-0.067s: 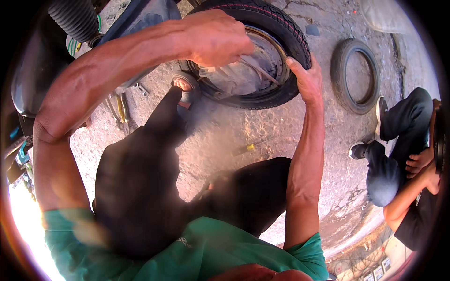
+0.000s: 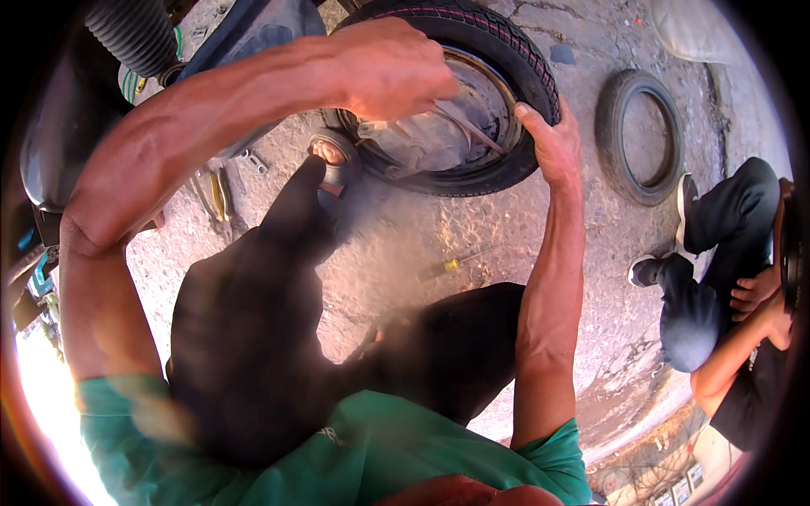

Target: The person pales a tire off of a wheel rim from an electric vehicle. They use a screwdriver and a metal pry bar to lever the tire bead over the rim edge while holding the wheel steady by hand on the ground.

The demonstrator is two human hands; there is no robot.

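Barely a shift from a moment ago: the left hand (image 2: 392,67) stays pressed over the upper rim of the mounted tyre (image 2: 515,63), fingers curled together on the inner edge, so the work on the bead carries on. The right hand (image 2: 553,143) keeps its clamp on the tyre's lower right sidewall, fingers wrapped over the tread. That tyre sits on its wheel, on the ground ahead of the knees. Count: two tyres, with one spare tyre (image 2: 645,135) lying flat just right; one yellow-handled screwdriver (image 2: 460,264) on the ground; one seated person (image 2: 726,278) at right.
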